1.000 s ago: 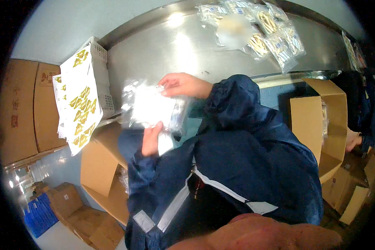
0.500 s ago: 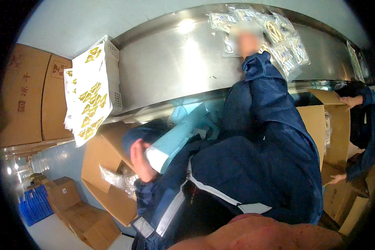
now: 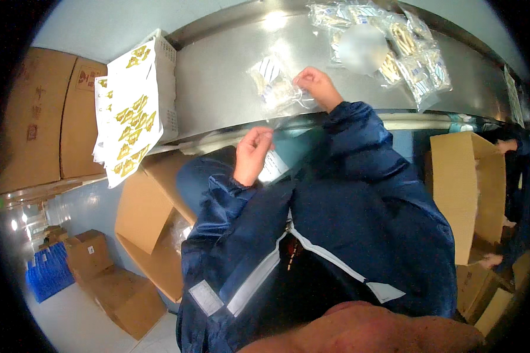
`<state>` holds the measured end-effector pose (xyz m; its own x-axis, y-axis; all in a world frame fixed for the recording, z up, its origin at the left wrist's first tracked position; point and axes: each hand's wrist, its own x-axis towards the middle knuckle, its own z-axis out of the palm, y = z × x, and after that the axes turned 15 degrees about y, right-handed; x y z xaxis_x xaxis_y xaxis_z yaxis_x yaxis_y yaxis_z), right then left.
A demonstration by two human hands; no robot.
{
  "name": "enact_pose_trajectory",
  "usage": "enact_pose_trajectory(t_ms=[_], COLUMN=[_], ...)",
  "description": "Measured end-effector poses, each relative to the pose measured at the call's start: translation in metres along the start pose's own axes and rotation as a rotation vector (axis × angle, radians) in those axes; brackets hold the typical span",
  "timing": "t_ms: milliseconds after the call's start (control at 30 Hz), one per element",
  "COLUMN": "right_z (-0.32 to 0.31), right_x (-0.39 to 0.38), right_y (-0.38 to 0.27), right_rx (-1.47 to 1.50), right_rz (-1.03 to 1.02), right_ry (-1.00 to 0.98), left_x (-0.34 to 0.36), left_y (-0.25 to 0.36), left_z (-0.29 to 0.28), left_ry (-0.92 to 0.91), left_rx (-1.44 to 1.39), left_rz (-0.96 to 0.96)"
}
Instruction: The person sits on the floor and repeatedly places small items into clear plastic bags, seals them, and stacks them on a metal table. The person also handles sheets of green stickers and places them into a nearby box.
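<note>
Far left: brown cartons (image 3: pixel 35 117) with dark printing. Upper left: gold-printed white sheets (image 3: pixel 138 97) draped over a white basket (image 3: pixel 169 112), covering most of it. Centre: left hand (image 3: pixel 254 154), fingers curled, can't tell if gripping; clear packet (image 3: pixel 271 82) with striped label on the steel counter (image 3: pixel 212 88); right hand (image 3: pixel 318 87) nearly closed, pinching packet's edge. Upper right: labelled packets (image 3: pixel 421 76), partly blurred out. Right: open carton (image 3: pixel 453 197), co-worker's hand (image 3: pixel 492 260) touching it.

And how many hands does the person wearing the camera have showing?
2. The left hand is near the front edge of the steel table; the right hand is over the table, at the right side of a clear plastic bag. Neither is hidden.
</note>
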<state>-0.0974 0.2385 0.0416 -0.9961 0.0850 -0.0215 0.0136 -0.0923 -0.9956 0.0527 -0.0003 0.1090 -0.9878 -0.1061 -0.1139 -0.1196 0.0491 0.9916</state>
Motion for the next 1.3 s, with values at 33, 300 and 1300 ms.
enact_pose_trajectory(t_ms=[33, 300, 1300], right_z=[0.003, -0.014, 0.036], right_x=[-0.004, 0.005, -0.086], right_y=[-0.014, -0.066, -0.099], right_rx=[0.008, -0.200, -0.185], right_rz=[0.020, -0.104, -0.158], right_ry=[-0.041, -0.377, -0.369], left_x=[0.002, 0.026, -0.006], left_y=[-0.003, 0.008, 0.013], left_z=[-0.007, -0.046, -0.030], left_ry=[0.040, 0.447, -0.063], left_rx=[0.017, 0.096, -0.160], left_rz=[-0.005, 0.155, -0.089])
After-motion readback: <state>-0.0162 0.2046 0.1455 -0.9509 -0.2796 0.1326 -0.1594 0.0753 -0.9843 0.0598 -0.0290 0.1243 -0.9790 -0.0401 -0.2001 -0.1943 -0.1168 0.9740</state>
